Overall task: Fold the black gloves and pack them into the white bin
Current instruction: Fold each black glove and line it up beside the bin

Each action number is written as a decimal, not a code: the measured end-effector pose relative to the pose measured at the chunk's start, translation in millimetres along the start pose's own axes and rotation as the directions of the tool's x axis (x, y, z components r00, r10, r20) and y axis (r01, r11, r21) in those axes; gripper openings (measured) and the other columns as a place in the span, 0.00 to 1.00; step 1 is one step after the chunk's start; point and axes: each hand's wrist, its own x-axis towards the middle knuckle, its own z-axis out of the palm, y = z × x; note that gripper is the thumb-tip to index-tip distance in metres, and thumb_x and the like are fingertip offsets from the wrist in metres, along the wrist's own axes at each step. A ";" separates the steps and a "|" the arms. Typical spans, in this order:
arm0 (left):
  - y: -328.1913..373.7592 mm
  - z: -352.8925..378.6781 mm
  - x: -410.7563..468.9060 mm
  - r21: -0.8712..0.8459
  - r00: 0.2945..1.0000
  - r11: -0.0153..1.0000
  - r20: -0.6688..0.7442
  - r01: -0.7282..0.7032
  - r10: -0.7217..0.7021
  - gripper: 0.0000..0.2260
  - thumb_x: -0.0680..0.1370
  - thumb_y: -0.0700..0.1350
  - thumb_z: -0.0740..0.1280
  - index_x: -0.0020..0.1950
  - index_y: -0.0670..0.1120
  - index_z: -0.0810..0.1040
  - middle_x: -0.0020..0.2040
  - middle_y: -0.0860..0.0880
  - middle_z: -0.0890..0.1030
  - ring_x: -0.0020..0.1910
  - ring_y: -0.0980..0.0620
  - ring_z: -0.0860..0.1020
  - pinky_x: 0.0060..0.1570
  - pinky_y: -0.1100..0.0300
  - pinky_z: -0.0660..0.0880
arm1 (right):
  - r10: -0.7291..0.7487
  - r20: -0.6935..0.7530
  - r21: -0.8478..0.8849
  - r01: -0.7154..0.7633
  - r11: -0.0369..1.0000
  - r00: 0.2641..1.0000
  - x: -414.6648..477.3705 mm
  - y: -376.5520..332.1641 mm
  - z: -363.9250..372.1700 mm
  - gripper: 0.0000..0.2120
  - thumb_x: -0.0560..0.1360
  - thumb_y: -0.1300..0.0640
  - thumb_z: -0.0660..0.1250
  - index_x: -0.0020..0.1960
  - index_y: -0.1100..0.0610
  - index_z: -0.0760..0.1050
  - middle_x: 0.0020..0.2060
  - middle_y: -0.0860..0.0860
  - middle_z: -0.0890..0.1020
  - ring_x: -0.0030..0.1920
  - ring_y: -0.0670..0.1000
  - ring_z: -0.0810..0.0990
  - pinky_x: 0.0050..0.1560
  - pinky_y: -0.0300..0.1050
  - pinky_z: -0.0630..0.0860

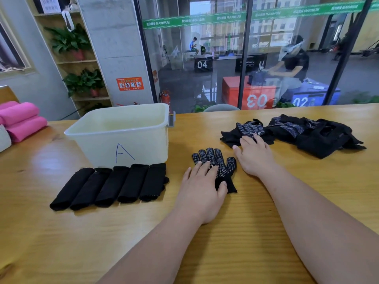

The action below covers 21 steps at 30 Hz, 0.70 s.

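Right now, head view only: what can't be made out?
- Floor of the white plastic bin: hidden by its near wall, head view.
- Count in the loose pile of black dotted gloves: they overlap.
- Palm of the flat black dotted glove: left hand covers it.

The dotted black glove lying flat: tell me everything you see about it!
The black glove looks knitted, with small white dots over palm and fingers. It lies flat and unfolded on the wooden table, fingers spread, pointing away, cuff nearest the person. The left hand presses on it, thumb at the cuff.
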 end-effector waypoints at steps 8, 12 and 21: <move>0.3 -1.4 -1.8 -0.003 1.000 1.000 -0.010 0.000 0.000 0.28 0.86 0.62 0.50 0.86 0.54 0.59 0.86 0.53 0.56 0.86 0.52 0.49 0.84 0.48 0.45 | 0.008 0.133 -0.005 -0.007 1.000 0.991 5.2 -1.2 -0.4 0.33 0.84 0.35 0.41 0.85 0.47 0.54 0.85 0.46 0.51 0.84 0.59 0.43 0.83 0.62 0.47; 1.5 -1.6 -1.0 -0.014 1.000 1.000 -0.008 0.000 0.000 0.28 0.86 0.62 0.51 0.85 0.54 0.59 0.86 0.53 0.56 0.86 0.52 0.49 0.84 0.48 0.46 | -0.010 0.050 0.006 0.010 1.000 0.999 4.1 -1.7 2.6 0.32 0.85 0.37 0.44 0.84 0.52 0.59 0.84 0.47 0.59 0.83 0.60 0.49 0.82 0.60 0.51; -1.2 -0.5 0.2 -0.020 1.000 1.000 -0.005 0.000 0.000 0.28 0.86 0.62 0.52 0.85 0.54 0.60 0.86 0.53 0.57 0.85 0.52 0.50 0.84 0.48 0.47 | -0.032 -0.396 0.113 0.083 0.990 0.918 -9.8 -1.7 -5.4 0.20 0.82 0.51 0.60 0.72 0.55 0.77 0.71 0.47 0.76 0.73 0.55 0.67 0.74 0.57 0.67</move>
